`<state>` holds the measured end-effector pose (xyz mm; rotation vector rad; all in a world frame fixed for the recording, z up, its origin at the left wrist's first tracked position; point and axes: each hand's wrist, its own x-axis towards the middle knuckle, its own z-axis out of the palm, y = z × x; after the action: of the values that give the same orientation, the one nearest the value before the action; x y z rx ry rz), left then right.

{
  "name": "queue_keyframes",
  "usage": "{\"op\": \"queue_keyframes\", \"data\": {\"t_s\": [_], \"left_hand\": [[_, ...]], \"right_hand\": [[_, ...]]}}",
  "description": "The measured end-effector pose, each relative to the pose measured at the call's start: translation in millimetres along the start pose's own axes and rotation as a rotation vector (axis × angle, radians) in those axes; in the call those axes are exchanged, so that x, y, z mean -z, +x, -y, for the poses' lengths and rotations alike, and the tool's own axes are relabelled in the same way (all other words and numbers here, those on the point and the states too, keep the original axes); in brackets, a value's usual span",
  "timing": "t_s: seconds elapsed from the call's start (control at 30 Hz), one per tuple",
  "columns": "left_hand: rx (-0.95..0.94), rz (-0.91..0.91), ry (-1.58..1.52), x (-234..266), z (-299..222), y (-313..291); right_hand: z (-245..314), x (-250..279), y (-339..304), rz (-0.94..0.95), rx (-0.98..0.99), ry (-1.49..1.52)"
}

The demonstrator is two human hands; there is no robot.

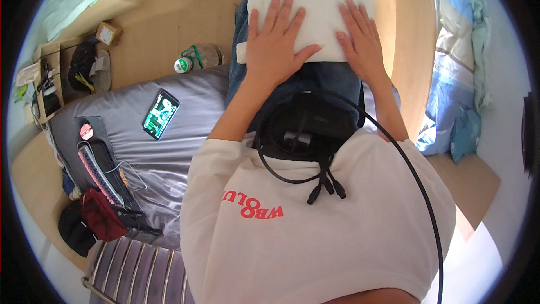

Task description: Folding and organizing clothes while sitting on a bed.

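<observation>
A folded white cloth (323, 19) lies across my lap, over the legs of my blue jeans (332, 76). It looks like a garment or towel, but its exact kind cannot be made out. On its left part my left hand (274, 42) rests flat, fingers spread and thumb pointing inward. My right hand (361, 42) presses flat along its right side, with the fingers stretched away from me. Both palms touch the top layer and neither hand grips it. A black pouch with cables (306, 126) sits at my waist, nearer than the cloth.
On the grey-sheeted bed (197, 101) to my left lie a lit phone (161, 114) and a keyboard (101, 173). A large plastic bottle (205, 56) is on the wooden floor beyond. Blue patterned bedding (453, 79) is at the right. A black cable (413, 174) runs down my right side.
</observation>
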<state>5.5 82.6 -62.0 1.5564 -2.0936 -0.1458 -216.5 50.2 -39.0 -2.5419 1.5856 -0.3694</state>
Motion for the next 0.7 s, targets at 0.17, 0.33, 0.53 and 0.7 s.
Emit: {"op": "queue_keyframes", "data": {"t_s": [0.17, 0.33, 0.53, 0.7], "left_hand": [[0.005, 0.096, -0.034, 18, 11, -11], [0.025, 0.112, 0.019, 26, 6, -15], [-0.176, 0.068, 0.056, 2, -19, -10], [-0.101, 0.012, 0.128, 1, -17, -15]], "right_hand": [[-19, 3, -15, -0.006, -0.015, 0.258], [-3, 14, -28, -0.002, 0.082, -0.013], [32, 8, -17, 0.046, 0.235, 0.068], [31, 1, -17, 0.077, 0.163, -0.081]]}}
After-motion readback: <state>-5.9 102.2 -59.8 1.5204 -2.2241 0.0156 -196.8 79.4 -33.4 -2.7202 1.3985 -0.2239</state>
